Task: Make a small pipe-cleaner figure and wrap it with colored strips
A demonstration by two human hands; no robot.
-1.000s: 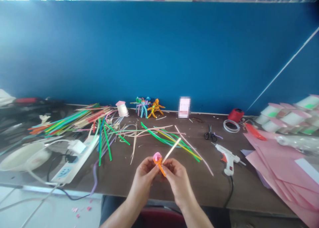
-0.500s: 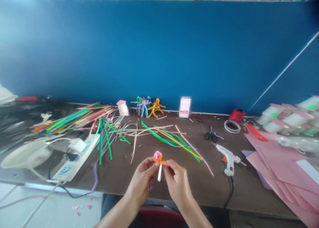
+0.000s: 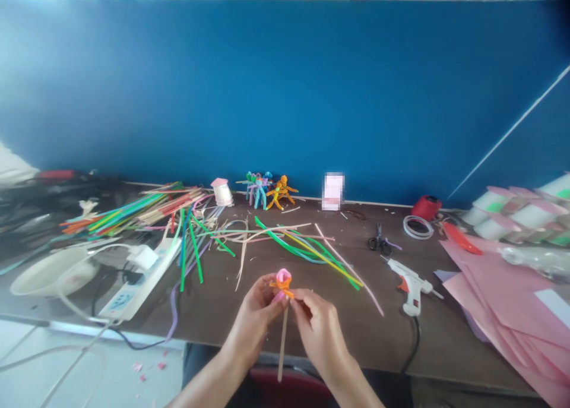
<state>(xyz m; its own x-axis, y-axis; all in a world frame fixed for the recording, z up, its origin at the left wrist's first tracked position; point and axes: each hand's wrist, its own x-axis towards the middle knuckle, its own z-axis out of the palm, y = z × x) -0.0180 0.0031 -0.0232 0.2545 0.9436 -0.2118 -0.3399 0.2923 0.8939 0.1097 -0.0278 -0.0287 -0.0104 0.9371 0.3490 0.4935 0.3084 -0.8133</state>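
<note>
Blue panelling [image 3: 285,87] is spread across the upper half of the frame. Below it, a dark brown table [image 3: 356,319] is seen, with pink sheets [image 3: 512,289] heaped at the lower right and coloured strips [image 3: 129,212] bundled at the left. At the lower centre, the left hand [image 3: 253,307] and right hand [image 3: 323,319] are held close together, each pinched at thumb and fingertips. A white glue gun [image 3: 413,289] is laid right of them. From the fingertips, a thin stick [image 3: 282,345] is pointed toward the bottom edge. Just above it, a pink-and-orange piece [image 3: 284,279] is gripped by the left hand, its orange end by the right.
</note>
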